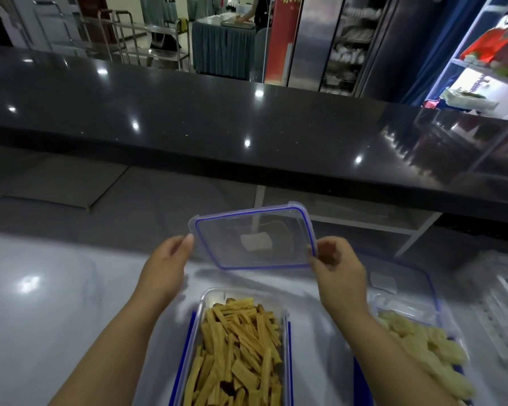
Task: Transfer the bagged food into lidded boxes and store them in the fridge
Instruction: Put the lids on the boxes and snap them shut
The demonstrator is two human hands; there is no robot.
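Now both hands, left [162,271] & right [339,272], grip clear blue-rimmed lid [254,237] above box [238,356].

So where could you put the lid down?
Bare white counter left of the open box is free, and so is the strip beyond it under the lid. The right is crowded by the second box.

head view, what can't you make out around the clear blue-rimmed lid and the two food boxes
- Clear box of tan strips: near end cut off by the bottom edge.
- Clear box of pale yellow pieces: partly behind the right forearm; lidded or not, unclear.
- Clear blue-rimmed lid: fingertips of left hand and right hand hidden behind it.
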